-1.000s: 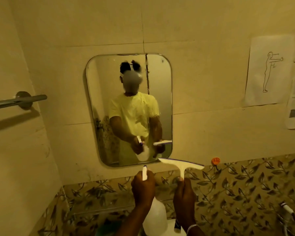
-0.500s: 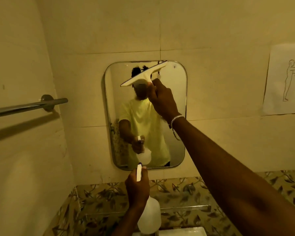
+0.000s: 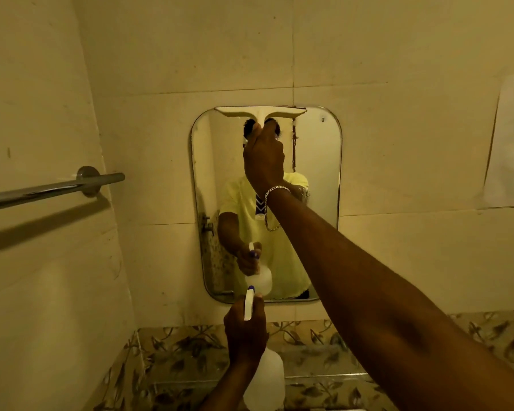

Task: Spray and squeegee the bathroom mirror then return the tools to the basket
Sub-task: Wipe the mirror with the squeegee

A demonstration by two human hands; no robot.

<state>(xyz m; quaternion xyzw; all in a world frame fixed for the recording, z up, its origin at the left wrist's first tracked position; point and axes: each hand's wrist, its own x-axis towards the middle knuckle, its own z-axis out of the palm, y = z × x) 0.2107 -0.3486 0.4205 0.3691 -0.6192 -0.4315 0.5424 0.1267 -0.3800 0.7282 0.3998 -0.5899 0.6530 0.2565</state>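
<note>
A rounded rectangular mirror [image 3: 318, 179] hangs on the beige tiled wall. My right hand [image 3: 264, 158] grips the handle of a white squeegee [image 3: 260, 112], whose blade lies level across the mirror's top edge. Below the mirror, my left hand [image 3: 244, 333] is closed around the neck of a white spray bottle [image 3: 267, 378], its nozzle pointing up toward the mirror's bottom edge. The basket is not in view.
A chrome towel bar [image 3: 51, 189] juts from the left wall at hand height. A paper sheet [image 3: 508, 143] is taped to the wall on the right. Leaf-patterned tiles [image 3: 309, 336] and a narrow ledge run below the mirror.
My right hand rose from below the mirror to its top, and the squeegee blade turned from tilted to level along the top edge. The left hand stayed low with the bottle.
</note>
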